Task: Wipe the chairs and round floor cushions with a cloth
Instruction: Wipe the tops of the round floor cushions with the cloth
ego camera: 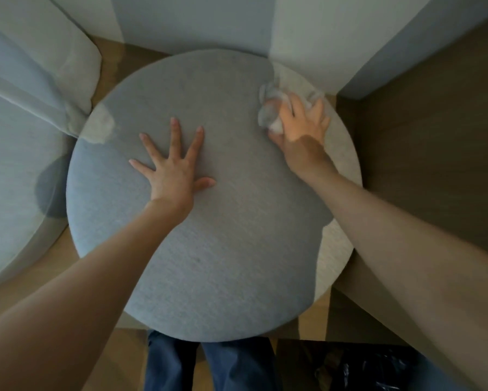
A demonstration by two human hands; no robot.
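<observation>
- At the far left stood a large upholstered piece [8, 170] in pale blue-grey with a rounded edge. Whether it was a chair or another cushion could not be told.
- Above it, in the upper left corner, a pale padded panel [48, 43] leaned against that piece.
- The round floor cushion [214, 235], covered in grey-blue fabric, lay flat on the wooden floor [434, 131] and filled the middle of the view. Its left edge sat just beside the upholstered piece.
- The left hand [172, 167] lay palm down on the cushion, a little left of its centre. Its fingers were straight and spread wide, and it held nothing.
- Below the cushion's near edge, the person's legs in blue jeans [237, 365] showed.
- The cloth [269, 111], white and crumpled into a bunch, lay on the cushion's upper right part, close to the rim.
- The right hand [302, 128] sat on top of the cloth with its fingers bent over the bunch, gripping it and pressing it against the fabric.
- A strip of brighter light fell along the cushion's right rim, under and past that hand.
- At the bottom right, on the floor, lay something dark and glossy [372, 371], too dim to identify.
</observation>
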